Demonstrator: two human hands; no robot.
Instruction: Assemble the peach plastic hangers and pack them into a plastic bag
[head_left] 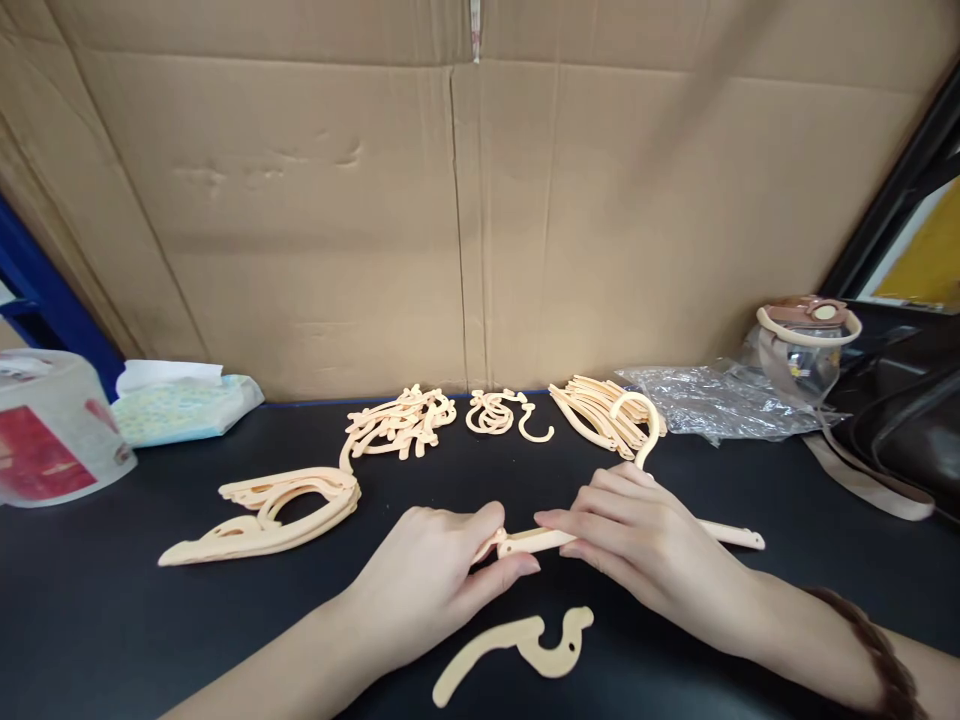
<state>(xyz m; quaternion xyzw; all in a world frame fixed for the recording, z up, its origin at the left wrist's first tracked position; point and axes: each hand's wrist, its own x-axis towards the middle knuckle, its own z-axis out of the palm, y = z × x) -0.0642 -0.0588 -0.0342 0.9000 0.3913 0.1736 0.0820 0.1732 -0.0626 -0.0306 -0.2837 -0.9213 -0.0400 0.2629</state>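
My right hand (637, 530) is closed around a cream plastic hanger bar (731, 534), whose hook (651, 430) rises behind the knuckles. At the bar's left end, my left hand (457, 565) pinches a small cream part (489, 546), mostly hidden by the thumb and fingers, against the bar. Below the hands lies a single curved cream piece (517, 645) with a round notch. A stack of assembled-looking folded pieces (300, 510) rests to the left of my left hand.
Behind the hands lie a heap of small cream arms (401, 420), several hooks (491, 412) and a pile of bars (592, 410). Tape roll (60, 430) and tissue pack (187, 405) stand left. Plastic bag (720, 400), clear cup (806, 350) and black bag (907, 410) are right.
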